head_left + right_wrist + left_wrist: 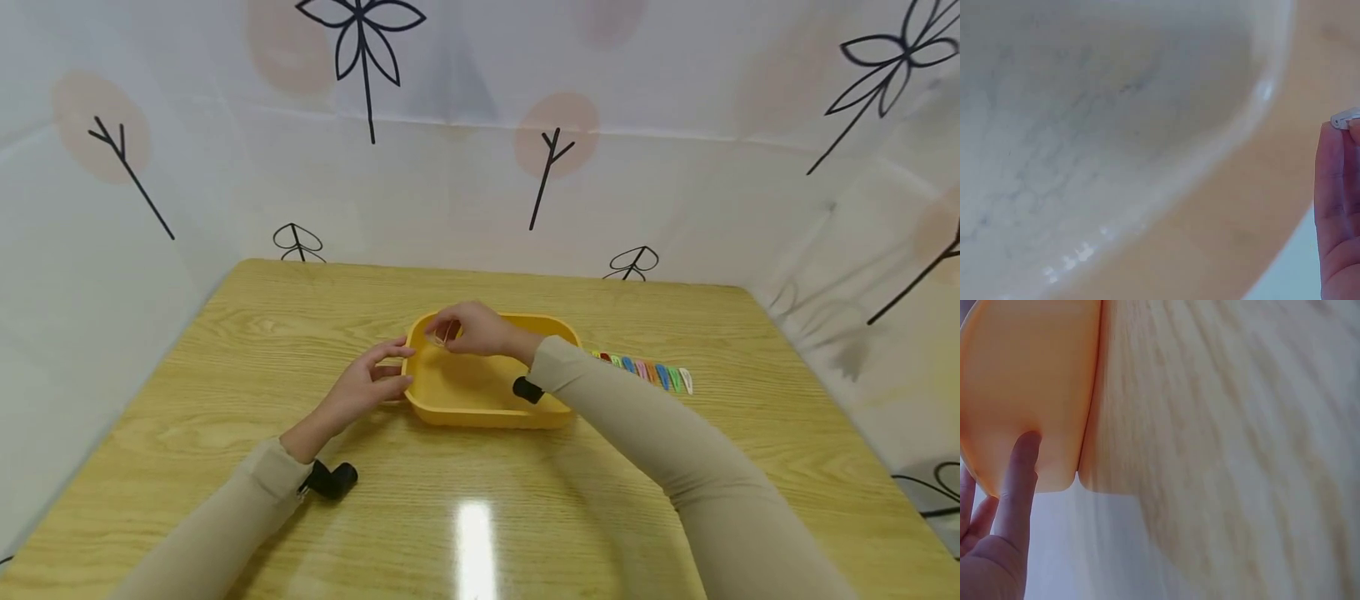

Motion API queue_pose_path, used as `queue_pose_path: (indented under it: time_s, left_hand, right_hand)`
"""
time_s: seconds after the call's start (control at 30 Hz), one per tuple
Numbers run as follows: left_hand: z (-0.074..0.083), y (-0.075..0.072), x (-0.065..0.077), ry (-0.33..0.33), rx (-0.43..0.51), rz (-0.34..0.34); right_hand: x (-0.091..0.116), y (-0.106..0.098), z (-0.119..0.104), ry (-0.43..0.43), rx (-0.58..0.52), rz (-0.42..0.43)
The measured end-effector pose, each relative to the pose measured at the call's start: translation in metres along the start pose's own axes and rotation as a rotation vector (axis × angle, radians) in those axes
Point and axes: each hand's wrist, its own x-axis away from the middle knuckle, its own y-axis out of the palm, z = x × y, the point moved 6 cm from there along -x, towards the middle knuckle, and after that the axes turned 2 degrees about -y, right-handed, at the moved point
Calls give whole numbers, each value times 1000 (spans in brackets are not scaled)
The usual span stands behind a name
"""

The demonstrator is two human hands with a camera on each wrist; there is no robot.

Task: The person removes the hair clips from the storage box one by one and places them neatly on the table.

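A yellow plastic tray with rounded corners sits mid-table. My right hand is inside its far left part, pinching a small pale hair clip between thumb and fingertips. Only one end of the clip shows in the right wrist view; the frame edge cuts off the rest. Outside the tray's left end, my left hand touches the wall and rim with extended, spread fingers. In the left wrist view, one straight finger lies against the tray's outer wall.
To the right of the tray, several colourful hair clips lie in a row on the wooden table, partly hidden behind my right forearm. A white patterned cloth hangs behind the table's far edge.
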Motion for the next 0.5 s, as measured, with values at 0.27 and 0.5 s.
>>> queue_pose_path:
  time_s: [0.27, 0.5]
  left_hand:
    - [1, 1, 0, -4, 4, 7]
    - [1, 2, -1, 4, -8, 13]
  right_hand:
    - [18, -18, -11, 27, -51, 80]
    - [39, -31, -12, 33, -66, 151]
